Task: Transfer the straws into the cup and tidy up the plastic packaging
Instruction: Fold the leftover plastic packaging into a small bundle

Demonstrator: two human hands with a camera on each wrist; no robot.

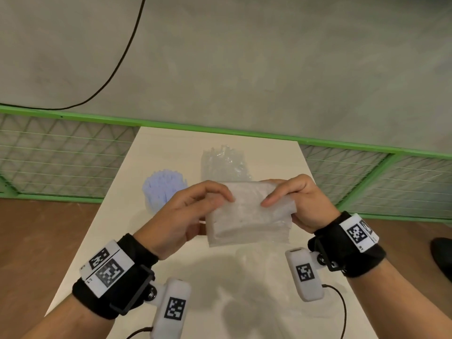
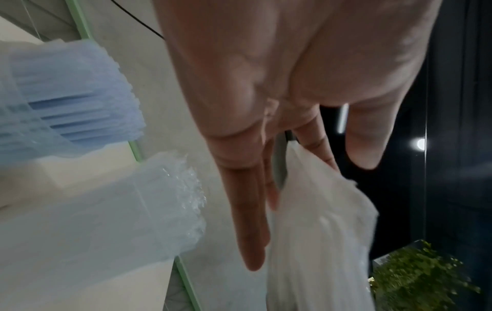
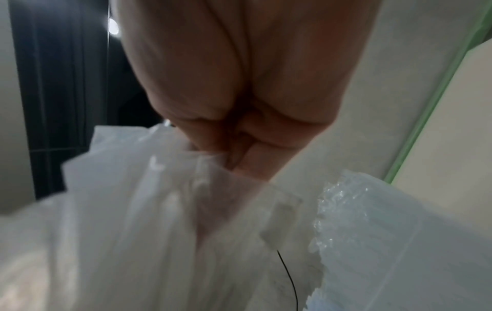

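I hold a folded, translucent plastic packaging (image 1: 249, 221) above the white table (image 1: 117, 245). My left hand (image 1: 221, 199) pinches its upper left edge. My right hand (image 1: 274, 200) grips its right end, thumb on top. In the left wrist view my fingers (image 2: 247, 221) lie against the plastic packaging (image 2: 319, 231). The right wrist view shows the plastic packaging (image 3: 159, 210) bunched under my curled fingers (image 3: 255, 164). Behind my hands stand a clear cup of blue straws (image 1: 163, 189) (image 2: 74, 101) and a cup of clear straws (image 1: 225, 162) (image 3: 399, 231).
A green-framed mesh fence (image 1: 73, 155) runs behind the table's far edge. A black cable (image 1: 122, 57) crosses the grey floor beyond it. A dark object (image 1: 441, 255) lies on the brown floor at the right. The near half of the table is bare.
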